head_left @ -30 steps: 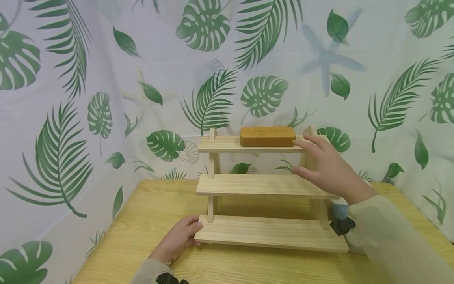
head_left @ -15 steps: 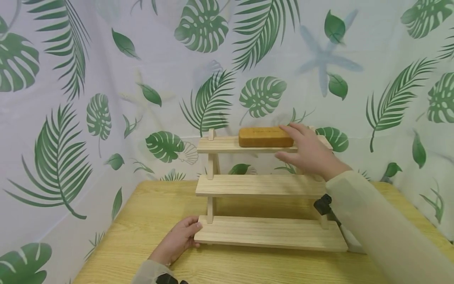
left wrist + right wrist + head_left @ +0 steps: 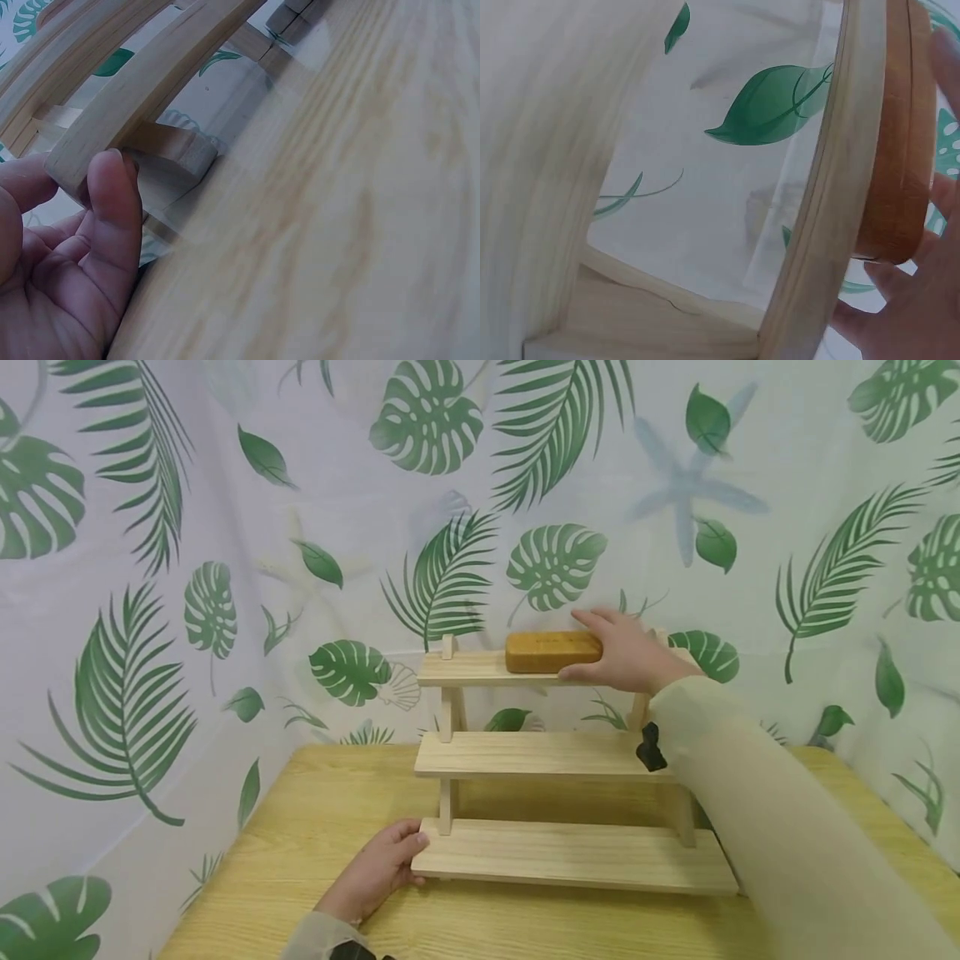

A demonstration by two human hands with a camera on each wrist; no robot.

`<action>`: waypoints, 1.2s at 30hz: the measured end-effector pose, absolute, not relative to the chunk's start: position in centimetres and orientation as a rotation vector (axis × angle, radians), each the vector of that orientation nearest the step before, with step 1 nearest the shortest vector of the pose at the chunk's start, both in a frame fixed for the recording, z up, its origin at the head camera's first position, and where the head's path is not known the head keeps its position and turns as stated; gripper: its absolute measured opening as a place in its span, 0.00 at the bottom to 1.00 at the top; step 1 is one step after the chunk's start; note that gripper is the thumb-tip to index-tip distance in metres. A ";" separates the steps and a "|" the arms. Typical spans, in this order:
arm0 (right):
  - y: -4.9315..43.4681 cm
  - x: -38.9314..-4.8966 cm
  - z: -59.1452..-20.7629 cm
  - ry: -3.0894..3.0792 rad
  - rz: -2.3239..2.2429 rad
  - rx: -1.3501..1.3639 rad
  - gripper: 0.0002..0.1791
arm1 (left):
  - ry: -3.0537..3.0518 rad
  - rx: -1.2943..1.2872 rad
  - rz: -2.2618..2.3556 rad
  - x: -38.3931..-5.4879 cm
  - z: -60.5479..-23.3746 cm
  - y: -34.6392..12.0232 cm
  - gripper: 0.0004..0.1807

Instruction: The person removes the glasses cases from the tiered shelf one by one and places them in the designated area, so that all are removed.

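Note:
A three-tier wooden display stand (image 3: 525,753) stands on the table. On its top shelf lies an oblong orange-brown glasses case (image 3: 551,652), with rounded edges. My right hand (image 3: 628,653) is at the case's right end, thumb low at the front and fingers spread above. The right wrist view shows the case (image 3: 901,150) between those spread fingers, and a firm grip is not visible there. My left hand (image 3: 377,870) holds the left end of the bottom shelf. In the left wrist view, its thumb and fingers pinch the board's corner (image 3: 90,154).
The wood-grain table (image 3: 337,793) runs around the stand. Behind it hangs a white cloth (image 3: 300,435) printed with green leaves. My right sleeve (image 3: 780,810) passes in front of the stand's right side.
My right hand has moved left and forward, from just right of the glasses case to around its right end. The left hand stays on the bottom shelf, and the case has not moved.

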State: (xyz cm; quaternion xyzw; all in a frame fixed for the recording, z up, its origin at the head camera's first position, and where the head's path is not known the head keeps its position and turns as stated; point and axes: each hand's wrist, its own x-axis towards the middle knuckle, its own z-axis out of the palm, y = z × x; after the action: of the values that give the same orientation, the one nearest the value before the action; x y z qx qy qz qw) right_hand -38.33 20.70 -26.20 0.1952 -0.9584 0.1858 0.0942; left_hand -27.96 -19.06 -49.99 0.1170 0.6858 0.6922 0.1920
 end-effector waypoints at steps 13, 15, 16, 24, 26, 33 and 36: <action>20.9 -39.4 -27.8 -2.909 0.522 0.472 0.61 | 1.895 0.349 1.948 -27.6 -50.3 -19.0 0.33; 20.8 -39.4 -27.9 -2.900 0.506 0.463 0.61 | 1.901 0.353 1.949 -27.6 -50.2 -19.0 0.33; 20.7 -39.4 -27.9 -2.895 0.500 0.463 0.60 | 1.903 0.350 1.950 -27.6 -50.2 -19.0 0.33; 20.6 -39.4 -28.1 -2.866 0.460 0.482 0.55 | 1.900 0.347 1.954 -27.9 -50.3 -19.1 0.33; 20.6 -39.4 -28.2 -2.848 0.467 0.479 0.54 | 1.908 0.351 1.951 -27.9 -50.3 -19.1 0.33; 20.5 -38.9 -28.7 -2.820 0.525 0.451 0.52 | 1.917 0.348 1.940 -28.0 -50.0 -19.2 0.33; 20.4 -38.5 -28.7 -2.817 0.528 0.444 0.53 | 1.917 0.352 1.945 -27.9 -49.9 -19.2 0.33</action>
State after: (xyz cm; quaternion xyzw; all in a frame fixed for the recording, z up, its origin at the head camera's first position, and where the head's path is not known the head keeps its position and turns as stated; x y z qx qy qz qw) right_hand -38.52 20.40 -28.66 0.1519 -0.9642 0.1807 0.1207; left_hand -27.93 -19.15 -49.93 0.1255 0.6832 0.6931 0.1929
